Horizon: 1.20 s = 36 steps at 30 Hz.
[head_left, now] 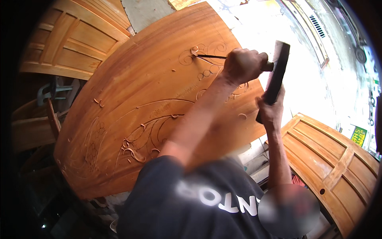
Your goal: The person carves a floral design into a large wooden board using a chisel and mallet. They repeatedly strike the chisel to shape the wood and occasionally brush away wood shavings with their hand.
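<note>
My left hand (244, 65) grips a thin carving chisel (211, 56), its tip in a curl of shaving (194, 51) at a pencilled scroll on a large brown wooden panel (95, 127). The chisel's handle end (268, 67) sticks out beyond my fist. My right hand (271, 107) is closed on a dark, bar-shaped mallet (280, 67), held upright beside that handle end; whether they touch I cannot tell. The panel has carved curving lines, more pencil drawing and loose shavings on it.
Panelled wooden doors lie at the upper left (79, 47) and lower right (318, 155). A pale plastic chair (51, 91) stands among boards at the left, and a grey board (147, 12) lies behind the panel. Bright paving (258, 24) is beyond, with a green sign (358, 135) at the right.
</note>
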Available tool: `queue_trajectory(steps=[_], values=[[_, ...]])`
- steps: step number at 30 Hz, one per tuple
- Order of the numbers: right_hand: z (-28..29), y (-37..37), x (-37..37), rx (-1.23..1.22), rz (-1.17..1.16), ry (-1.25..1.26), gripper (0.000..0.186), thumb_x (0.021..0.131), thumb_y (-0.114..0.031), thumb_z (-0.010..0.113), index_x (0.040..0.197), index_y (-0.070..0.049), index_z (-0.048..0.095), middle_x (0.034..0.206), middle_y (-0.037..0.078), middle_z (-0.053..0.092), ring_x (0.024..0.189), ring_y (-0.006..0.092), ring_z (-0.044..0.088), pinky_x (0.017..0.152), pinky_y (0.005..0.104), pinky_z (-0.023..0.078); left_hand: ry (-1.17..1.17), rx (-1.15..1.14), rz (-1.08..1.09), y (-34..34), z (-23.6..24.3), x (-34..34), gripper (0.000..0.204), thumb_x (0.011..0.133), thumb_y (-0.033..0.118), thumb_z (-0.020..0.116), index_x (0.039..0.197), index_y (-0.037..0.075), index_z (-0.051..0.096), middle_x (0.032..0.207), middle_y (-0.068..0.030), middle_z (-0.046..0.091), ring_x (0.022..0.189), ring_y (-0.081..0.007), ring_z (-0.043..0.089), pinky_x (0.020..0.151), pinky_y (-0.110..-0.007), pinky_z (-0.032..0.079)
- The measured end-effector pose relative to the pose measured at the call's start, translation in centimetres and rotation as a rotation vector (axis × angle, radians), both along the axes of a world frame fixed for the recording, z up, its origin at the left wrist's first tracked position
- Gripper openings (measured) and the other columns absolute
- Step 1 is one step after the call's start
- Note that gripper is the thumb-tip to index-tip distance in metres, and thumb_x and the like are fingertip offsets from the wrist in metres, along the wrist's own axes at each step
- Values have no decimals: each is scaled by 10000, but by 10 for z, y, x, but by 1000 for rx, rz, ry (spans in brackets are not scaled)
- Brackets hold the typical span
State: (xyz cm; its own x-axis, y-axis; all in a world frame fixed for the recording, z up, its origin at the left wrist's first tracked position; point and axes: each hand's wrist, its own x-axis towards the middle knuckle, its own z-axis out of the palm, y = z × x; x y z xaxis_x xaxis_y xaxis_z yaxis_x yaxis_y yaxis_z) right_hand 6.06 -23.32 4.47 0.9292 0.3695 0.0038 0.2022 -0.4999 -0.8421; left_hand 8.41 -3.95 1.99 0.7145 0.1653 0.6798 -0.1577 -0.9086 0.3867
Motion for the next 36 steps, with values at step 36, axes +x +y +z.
queue_trajectory(steps=[36], values=[[-34, -15, 34, 447, 96, 325, 470, 736, -190, 771, 1125, -41, 553, 842, 33, 591, 719, 134, 596, 661, 290, 491, -185, -301, 432, 54, 60, 6, 188, 897, 307, 760, 828, 142, 702, 635, -50, 678, 560, -204, 689, 527, -333, 538]])
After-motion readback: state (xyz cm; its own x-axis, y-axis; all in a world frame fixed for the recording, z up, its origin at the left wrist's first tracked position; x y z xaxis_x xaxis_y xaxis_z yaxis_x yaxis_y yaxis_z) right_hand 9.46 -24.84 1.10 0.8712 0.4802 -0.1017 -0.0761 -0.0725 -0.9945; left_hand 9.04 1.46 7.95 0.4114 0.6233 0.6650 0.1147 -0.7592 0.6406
